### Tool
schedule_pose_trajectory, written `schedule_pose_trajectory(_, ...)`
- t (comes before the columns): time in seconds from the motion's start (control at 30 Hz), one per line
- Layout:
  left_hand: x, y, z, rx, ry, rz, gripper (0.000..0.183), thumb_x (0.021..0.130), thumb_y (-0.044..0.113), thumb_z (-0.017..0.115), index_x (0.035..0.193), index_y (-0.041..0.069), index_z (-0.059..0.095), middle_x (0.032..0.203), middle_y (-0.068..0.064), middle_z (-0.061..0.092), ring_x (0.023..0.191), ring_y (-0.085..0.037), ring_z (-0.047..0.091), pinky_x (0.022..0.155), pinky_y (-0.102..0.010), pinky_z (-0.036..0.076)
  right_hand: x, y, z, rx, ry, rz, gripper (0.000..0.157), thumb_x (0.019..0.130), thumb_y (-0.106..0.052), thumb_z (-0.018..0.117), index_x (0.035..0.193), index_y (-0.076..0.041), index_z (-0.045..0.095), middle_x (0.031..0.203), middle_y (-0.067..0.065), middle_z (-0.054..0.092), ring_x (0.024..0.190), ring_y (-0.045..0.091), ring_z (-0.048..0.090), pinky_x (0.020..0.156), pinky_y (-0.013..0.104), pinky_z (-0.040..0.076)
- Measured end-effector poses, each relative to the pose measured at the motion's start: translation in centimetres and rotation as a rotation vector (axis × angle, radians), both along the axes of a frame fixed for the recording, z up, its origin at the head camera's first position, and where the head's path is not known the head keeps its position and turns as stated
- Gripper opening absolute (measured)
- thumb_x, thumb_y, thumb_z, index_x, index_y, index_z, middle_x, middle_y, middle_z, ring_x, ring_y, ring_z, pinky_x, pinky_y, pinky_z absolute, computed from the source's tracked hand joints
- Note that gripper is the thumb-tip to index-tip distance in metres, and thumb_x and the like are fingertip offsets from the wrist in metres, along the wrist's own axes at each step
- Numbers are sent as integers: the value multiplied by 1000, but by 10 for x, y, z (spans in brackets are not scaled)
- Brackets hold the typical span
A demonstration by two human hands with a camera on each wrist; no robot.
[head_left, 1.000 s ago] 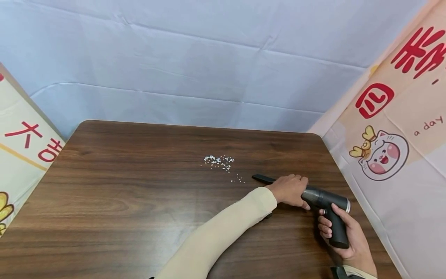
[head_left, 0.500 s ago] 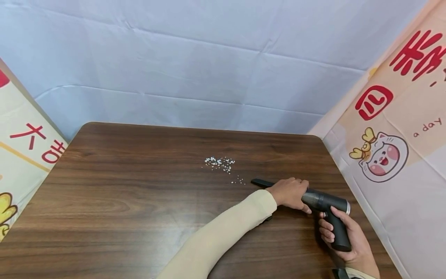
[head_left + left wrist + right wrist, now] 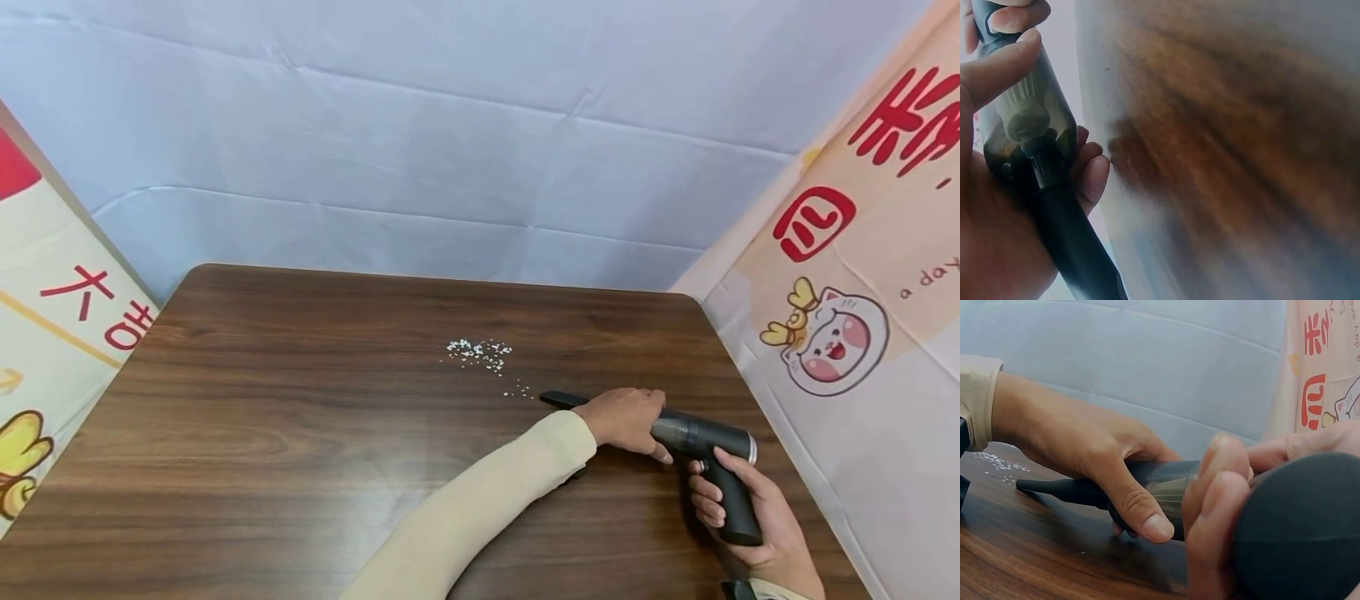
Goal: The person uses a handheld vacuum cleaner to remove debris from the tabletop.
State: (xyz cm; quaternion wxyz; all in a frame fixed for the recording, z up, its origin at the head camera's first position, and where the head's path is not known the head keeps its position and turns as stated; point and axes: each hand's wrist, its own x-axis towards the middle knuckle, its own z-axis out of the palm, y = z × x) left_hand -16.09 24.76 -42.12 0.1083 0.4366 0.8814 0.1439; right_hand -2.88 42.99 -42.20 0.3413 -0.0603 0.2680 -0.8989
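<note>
A black handheld vacuum cleaner [image 3: 701,433] lies across the right side of the scene, its narrow nozzle [image 3: 561,400] pointing left. The left hand [image 3: 624,418] grips its front body from above; in the left wrist view the fingers and thumb wrap the see-through dust cup [image 3: 1029,119], with a filter inside. The right hand [image 3: 765,517] holds the pistol handle [image 3: 737,508], fingers curled round it and thumb near the top. White crumbs [image 3: 480,352] lie scattered on the table, a few of them just left of the nozzle tip.
The brown wood-grain table [image 3: 300,450] has rounded far corners. A pale cloth wall [image 3: 420,142] stands behind it, and printed cloths [image 3: 832,333] with red characters hang at both sides. The left sleeve [image 3: 480,508] crosses the table's front.
The view has shifted slightly, so table and crumbs appear a little lower and farther right. Both hands keep their hold on the vacuum cleaner, whose nozzle appears slightly lower.
</note>
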Motion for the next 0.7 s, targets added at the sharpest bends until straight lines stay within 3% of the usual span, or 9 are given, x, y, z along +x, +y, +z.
schedule_pose_trajectory(0.2, 0, -2, -2, 4, 14, 9, 74, 82, 68, 73, 136, 21, 52, 114, 13, 59, 94, 1, 55, 82, -16, 44, -3, 0, -2, -36, 12, 50, 79, 107, -38, -10, 123, 5, 54, 94, 11, 60, 75, 20, 42, 79, 34, 53)
schedule_pose_trajectory(0.5, 8, 2, -4, -15, -2, 38, 73, 81, 68, 73, 137, 26, 52, 119, 17, 57, 93, 4, 54, 82, -15, 44, 0, 4, -5, -101, -15, 126, 83, 105, -44, -12, 127, 3, 52, 99, 11, 54, 82, 21, 47, 86, 34, 51)
schedule_pose_trajectory(0.7, 6, -2, -4, -34, 11, 57, 73, 82, 69, 72, 138, 28, 51, 121, 17, 57, 95, 4, 55, 83, -15, 45, -5, 1, -6, -111, -33, 158, 83, 104, -47, -12, 129, 1, 52, 101, 10, 55, 84, 20, 47, 88, 34, 50)
